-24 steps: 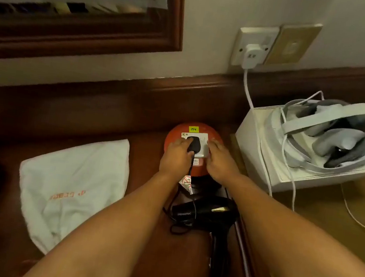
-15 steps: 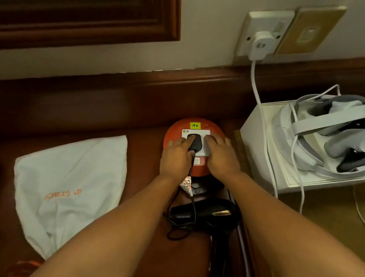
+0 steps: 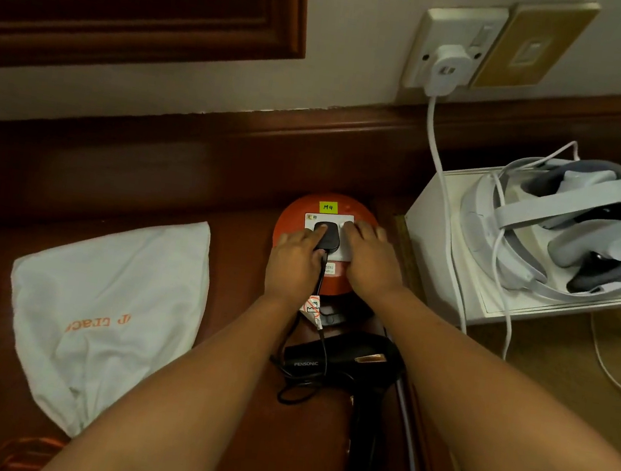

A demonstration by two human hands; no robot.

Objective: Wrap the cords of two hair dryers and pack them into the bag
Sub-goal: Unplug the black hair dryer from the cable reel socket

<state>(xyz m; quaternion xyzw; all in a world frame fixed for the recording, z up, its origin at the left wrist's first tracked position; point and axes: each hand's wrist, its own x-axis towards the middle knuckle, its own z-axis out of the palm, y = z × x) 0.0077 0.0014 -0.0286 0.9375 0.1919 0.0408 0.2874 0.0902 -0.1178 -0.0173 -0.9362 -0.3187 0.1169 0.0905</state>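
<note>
The worktop (image 3: pixel 222 413) is dark reddish wood with a smooth, slightly glossy varnish, like the moulded mirror frame (image 3: pixel 139 27) above it. The bag (image 3: pixel 109 311) is soft white cloth, matt and creased, with orange print. The hair dryer (image 3: pixel 339 361) looks like black plastic with a satin sheen and a coppery metallic accent. Its plug (image 3: pixel 326 235) is glossy black plastic, set in a smooth orange plastic dome (image 3: pixel 344 206) bearing paper labels. The wall socket (image 3: pixel 458 45) is shiny white plastic.

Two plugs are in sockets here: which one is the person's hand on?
The black plug in the socket on the orange dome, under the left hand. The white plug sits in the wall socket, untouched, out of both hands' grasp.
</note>
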